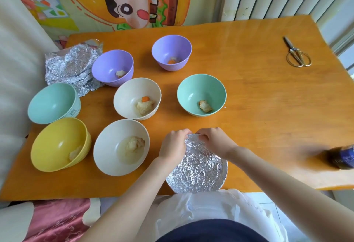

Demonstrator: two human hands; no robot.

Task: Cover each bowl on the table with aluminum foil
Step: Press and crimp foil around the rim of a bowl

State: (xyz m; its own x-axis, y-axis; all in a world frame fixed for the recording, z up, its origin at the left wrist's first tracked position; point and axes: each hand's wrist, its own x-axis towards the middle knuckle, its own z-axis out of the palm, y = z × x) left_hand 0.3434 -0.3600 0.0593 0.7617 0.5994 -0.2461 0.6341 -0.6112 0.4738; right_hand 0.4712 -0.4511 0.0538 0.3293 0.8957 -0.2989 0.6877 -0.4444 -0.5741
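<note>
Foil-covered bowl (199, 169) sits right at the near edge of the table (268, 107). Left hand (173, 144) and right hand (214, 140) are both on its far rim, fingers curled, each pinching the crinkled foil edge, knuckles nearly meeting. Just left of it is a cream bowl (121, 146), uncovered. Beyond it, apart, is a green bowl (201, 95). Foil sheets (72, 65) lie well beyond-left. To its right is a wide stretch of tabletop, with a blurred dark bottle (342, 157) at the frame edge. Scissors (297, 55) lie far beyond-right.
</note>
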